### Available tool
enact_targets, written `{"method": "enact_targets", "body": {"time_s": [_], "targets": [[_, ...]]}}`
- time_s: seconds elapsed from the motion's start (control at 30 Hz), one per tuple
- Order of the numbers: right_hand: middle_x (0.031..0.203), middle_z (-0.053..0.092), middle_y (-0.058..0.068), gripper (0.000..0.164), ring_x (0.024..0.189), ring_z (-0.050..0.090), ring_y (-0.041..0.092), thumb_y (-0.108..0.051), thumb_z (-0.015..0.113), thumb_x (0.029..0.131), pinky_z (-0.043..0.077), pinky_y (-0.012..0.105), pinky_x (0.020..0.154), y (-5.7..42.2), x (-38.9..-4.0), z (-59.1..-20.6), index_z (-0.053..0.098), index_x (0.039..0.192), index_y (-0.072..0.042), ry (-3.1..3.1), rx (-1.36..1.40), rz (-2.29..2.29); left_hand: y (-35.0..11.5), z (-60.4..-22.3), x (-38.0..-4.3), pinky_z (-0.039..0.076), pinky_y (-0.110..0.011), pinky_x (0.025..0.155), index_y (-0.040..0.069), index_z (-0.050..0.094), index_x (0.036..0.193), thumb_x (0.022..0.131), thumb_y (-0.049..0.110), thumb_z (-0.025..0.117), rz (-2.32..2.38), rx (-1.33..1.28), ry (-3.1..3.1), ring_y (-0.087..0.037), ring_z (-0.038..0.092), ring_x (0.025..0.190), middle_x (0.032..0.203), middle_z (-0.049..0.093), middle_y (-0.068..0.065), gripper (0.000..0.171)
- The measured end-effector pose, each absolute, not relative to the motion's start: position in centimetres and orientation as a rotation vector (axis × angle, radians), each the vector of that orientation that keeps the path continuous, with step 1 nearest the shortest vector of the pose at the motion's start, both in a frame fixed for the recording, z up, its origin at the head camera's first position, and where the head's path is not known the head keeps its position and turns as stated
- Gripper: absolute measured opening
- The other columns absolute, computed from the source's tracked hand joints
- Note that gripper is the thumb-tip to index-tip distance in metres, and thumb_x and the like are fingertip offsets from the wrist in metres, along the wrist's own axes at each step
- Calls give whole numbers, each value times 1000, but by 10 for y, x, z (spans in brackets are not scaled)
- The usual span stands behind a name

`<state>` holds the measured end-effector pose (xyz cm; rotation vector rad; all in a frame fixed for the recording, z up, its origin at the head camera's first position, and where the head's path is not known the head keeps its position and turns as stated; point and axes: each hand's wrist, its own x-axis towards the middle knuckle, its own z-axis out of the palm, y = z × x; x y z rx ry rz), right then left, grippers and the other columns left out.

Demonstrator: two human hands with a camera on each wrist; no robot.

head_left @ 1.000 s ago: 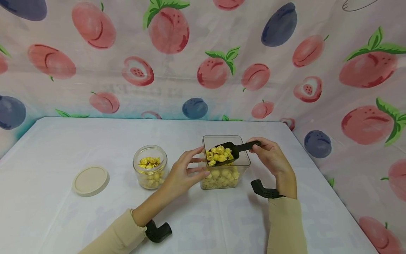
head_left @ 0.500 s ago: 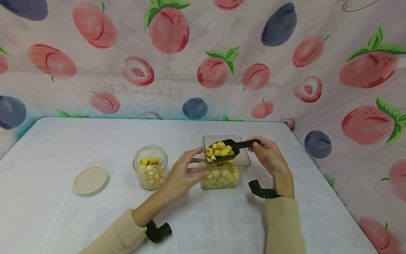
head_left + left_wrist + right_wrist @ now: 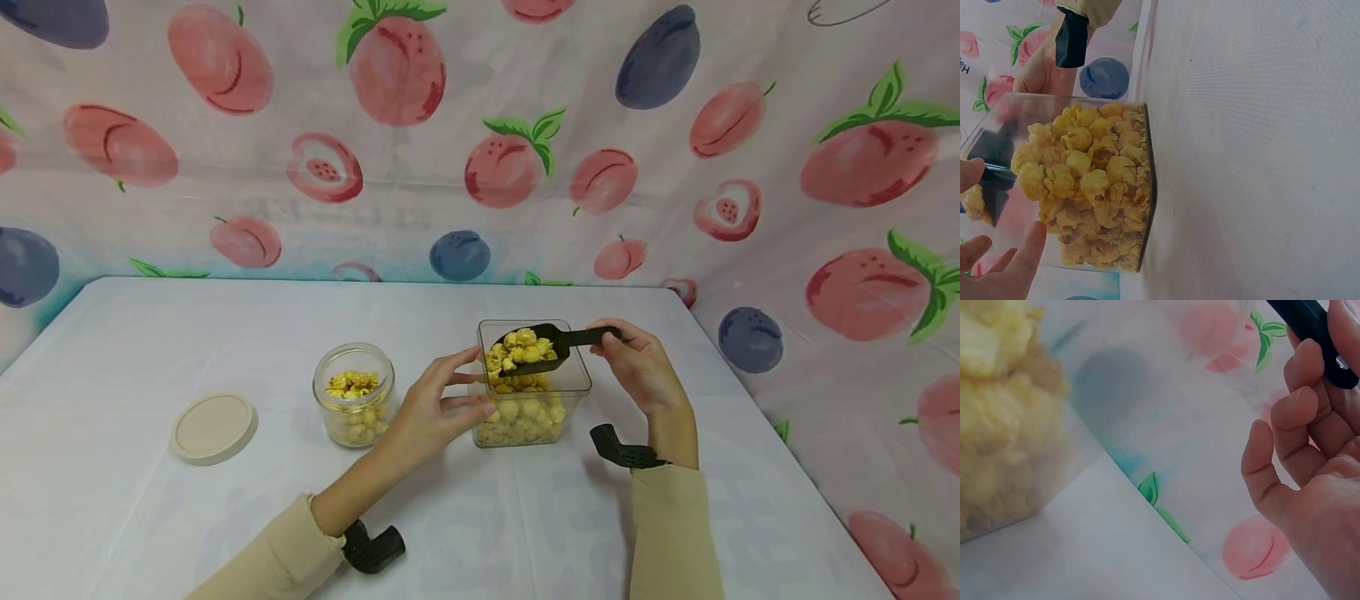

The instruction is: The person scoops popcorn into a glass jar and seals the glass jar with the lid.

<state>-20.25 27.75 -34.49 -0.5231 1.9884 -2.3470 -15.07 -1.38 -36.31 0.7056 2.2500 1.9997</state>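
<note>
A black scoop (image 3: 562, 342) heaped with yellow popcorn (image 3: 521, 350) is at the mouth of a clear square container (image 3: 576, 397), tilted slightly. My right hand (image 3: 647, 371) pinches the end of its handle, which also shows in the right wrist view as a dark handle (image 3: 1310, 325) between thumb and index finger. More popcorn (image 3: 1091, 169) fills the lower part of the container. Against the container's left side rests my left hand (image 3: 441, 400), its fingers spread and the thumb by the near corner; the left wrist view has the fingertips (image 3: 1036, 234) at the clear wall.
A round glass jar (image 3: 321, 404), lidless and partly filled with popcorn, stands left of the left hand. Farther left lies a beige round lid (image 3: 213, 428) on the white-covered table (image 3: 247, 533). A fruit-printed curtain (image 3: 420, 167) hangs behind the table and along its right side.
The scoop with its popcorn has risen slightly in the container's mouth and levelled out a little, showing more popcorn below it. The left hand, container, jar and lid stay put.
</note>
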Motion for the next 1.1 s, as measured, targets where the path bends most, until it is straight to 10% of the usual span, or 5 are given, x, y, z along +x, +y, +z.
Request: {"method": "enact_targets", "body": {"time_s": [1.1], "targets": [[86,63,-2,20,84,54,11,-3,50,94,41,25,86,265,-200,-332,68,95,-12,1987,-640,-2475,-14,-363,-151,52,-29,91,16,35,143,83,12,70,1982,675,2236,-31,50,119,139,39,-9,69]]}}
